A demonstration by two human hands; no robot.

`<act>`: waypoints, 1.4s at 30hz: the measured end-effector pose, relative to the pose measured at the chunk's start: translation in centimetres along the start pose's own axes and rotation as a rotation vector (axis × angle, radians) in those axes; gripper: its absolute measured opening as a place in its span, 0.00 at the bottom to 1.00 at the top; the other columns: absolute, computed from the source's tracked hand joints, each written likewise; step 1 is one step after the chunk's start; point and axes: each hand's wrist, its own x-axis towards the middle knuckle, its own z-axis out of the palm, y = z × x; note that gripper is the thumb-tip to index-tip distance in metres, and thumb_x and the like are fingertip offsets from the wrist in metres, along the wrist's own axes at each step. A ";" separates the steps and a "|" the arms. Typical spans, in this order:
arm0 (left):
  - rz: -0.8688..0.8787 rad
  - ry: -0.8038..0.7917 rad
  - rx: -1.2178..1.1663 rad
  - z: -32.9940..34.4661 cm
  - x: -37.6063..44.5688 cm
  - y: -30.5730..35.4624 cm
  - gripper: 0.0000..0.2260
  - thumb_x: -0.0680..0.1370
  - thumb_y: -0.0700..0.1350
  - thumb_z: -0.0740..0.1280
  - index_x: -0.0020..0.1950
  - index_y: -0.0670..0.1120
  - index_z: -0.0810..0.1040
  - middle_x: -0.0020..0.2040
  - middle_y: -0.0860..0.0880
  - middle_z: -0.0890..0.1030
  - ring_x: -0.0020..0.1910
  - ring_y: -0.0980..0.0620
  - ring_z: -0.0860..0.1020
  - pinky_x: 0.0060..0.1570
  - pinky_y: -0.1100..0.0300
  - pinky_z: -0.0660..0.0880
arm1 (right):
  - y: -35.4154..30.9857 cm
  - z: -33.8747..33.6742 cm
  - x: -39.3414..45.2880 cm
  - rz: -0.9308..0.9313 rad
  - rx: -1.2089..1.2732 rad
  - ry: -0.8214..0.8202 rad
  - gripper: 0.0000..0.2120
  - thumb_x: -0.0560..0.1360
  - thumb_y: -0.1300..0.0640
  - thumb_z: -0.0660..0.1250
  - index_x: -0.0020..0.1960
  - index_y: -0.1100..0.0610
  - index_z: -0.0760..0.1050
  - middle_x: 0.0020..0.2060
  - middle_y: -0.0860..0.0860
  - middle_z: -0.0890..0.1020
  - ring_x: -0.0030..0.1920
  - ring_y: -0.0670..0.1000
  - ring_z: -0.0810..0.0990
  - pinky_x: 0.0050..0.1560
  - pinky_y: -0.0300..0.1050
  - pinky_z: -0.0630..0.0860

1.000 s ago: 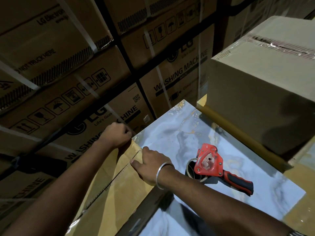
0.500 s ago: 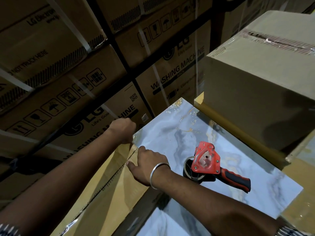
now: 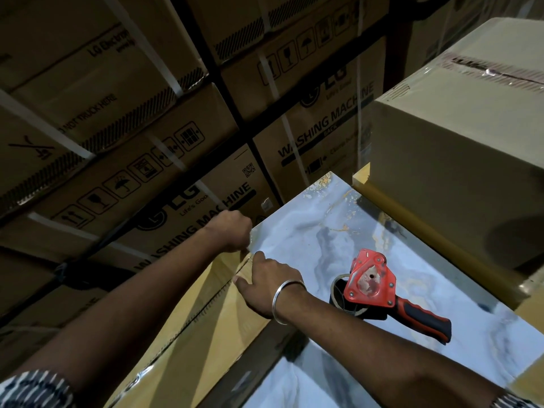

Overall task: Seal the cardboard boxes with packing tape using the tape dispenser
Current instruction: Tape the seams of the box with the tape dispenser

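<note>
The tape dispenser [image 3: 379, 285] lies on its side on the marble-patterned table [image 3: 309, 225], just to the right of the right hand [image 3: 266, 282] and slightly nearer the person. Its long axis runs from the red head, which points toward that hand, down and away to the black-and-red handle at the lower right, so the right hand is clearly the nearer one. It has a scuffed red plate over a tape roll that looks nearly used up.

To the left of it, the box [image 3: 188, 325] under both hands already carries clear tape along its centre seam. The right hand presses flat on the far end of the box, fingers spread over the seam. The left hand [image 3: 231, 232] is curled at the far corner; I cannot tell whether it pinches the tape end. Beyond the dispenser to the right stands another taped box [image 3: 459, 148].
</note>
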 end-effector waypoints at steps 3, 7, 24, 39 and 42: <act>-0.025 -0.013 -0.081 -0.5 -0.1 -0.2 0.10 0.77 0.43 0.60 0.36 0.44 0.72 0.35 0.47 0.73 0.33 0.50 0.70 0.35 0.56 0.67 | 0.1 -0.2 0.1 0.002 0.029 -0.031 0.29 0.81 0.36 0.56 0.71 0.57 0.63 0.63 0.57 0.79 0.60 0.62 0.79 0.51 0.53 0.73; 0.000 -0.042 -0.109 -1.0 -0.2 0.6 0.08 0.77 0.44 0.60 0.40 0.43 0.74 0.40 0.44 0.77 0.40 0.45 0.76 0.38 0.55 0.70 | 0.2 -0.4 0.2 0.003 0.075 -0.067 0.27 0.82 0.37 0.55 0.71 0.56 0.63 0.63 0.57 0.78 0.61 0.62 0.78 0.54 0.55 0.75; -0.285 0.537 -0.986 9.2 -9.8 5.5 0.25 0.83 0.61 0.47 0.79 0.59 0.62 0.79 0.61 0.59 0.79 0.61 0.49 0.78 0.50 0.49 | 0.1 -0.7 0.1 -0.033 0.080 -0.049 0.24 0.81 0.39 0.56 0.69 0.54 0.64 0.62 0.55 0.80 0.58 0.58 0.80 0.57 0.54 0.78; -0.449 0.232 -0.800 13.9 -19.7 6.4 0.28 0.79 0.69 0.40 0.78 0.66 0.38 0.77 0.68 0.36 0.76 0.64 0.32 0.76 0.52 0.37 | 0.6 0.0 -0.3 -0.086 -0.056 -0.016 0.39 0.80 0.34 0.54 0.82 0.51 0.42 0.74 0.55 0.71 0.66 0.60 0.77 0.59 0.55 0.78; -0.523 0.218 -0.841 15.4 -21.4 6.1 0.30 0.77 0.72 0.38 0.78 0.67 0.39 0.77 0.69 0.37 0.77 0.63 0.33 0.76 0.50 0.39 | 0.5 0.0 -0.1 -0.232 -0.135 -0.007 0.35 0.83 0.39 0.51 0.83 0.48 0.39 0.83 0.53 0.49 0.80 0.59 0.55 0.71 0.56 0.68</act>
